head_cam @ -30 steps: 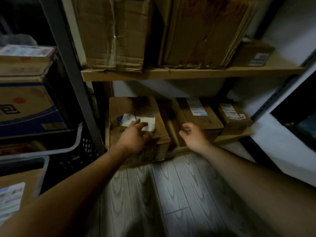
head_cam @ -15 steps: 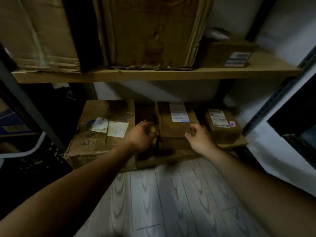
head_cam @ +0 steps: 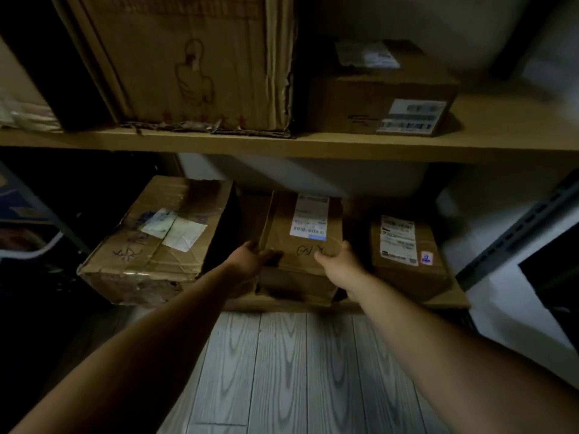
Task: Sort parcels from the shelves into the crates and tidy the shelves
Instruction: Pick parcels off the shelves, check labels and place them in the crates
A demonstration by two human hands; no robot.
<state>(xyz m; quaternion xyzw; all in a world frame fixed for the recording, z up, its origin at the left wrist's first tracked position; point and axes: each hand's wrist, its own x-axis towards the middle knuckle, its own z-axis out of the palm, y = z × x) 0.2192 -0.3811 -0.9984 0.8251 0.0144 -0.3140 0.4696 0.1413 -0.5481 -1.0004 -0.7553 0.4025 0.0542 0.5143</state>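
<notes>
A brown parcel (head_cam: 300, 236) with a white label and black handwriting lies in the middle of the bottom shelf (head_cam: 445, 303), on top of another box. My left hand (head_cam: 250, 260) grips its front left corner. My right hand (head_cam: 340, 261) grips its front right corner. To the left sits a large taped carton (head_cam: 159, 242) with white stickers. On the right stands a smaller labelled parcel (head_cam: 407, 255).
The upper shelf board (head_cam: 313, 145) runs across, carrying a big worn carton (head_cam: 194, 61) and a labelled box (head_cam: 382, 98). A grey metal upright (head_cam: 517, 236) stands at the right. A crate rim (head_cam: 34, 252) shows at the far left. Grey plank floor (head_cam: 282, 371) lies below.
My left hand left the large carton and moved right. Both hands have closed on the front corners of the middle parcel. The view has shifted right and closer.
</notes>
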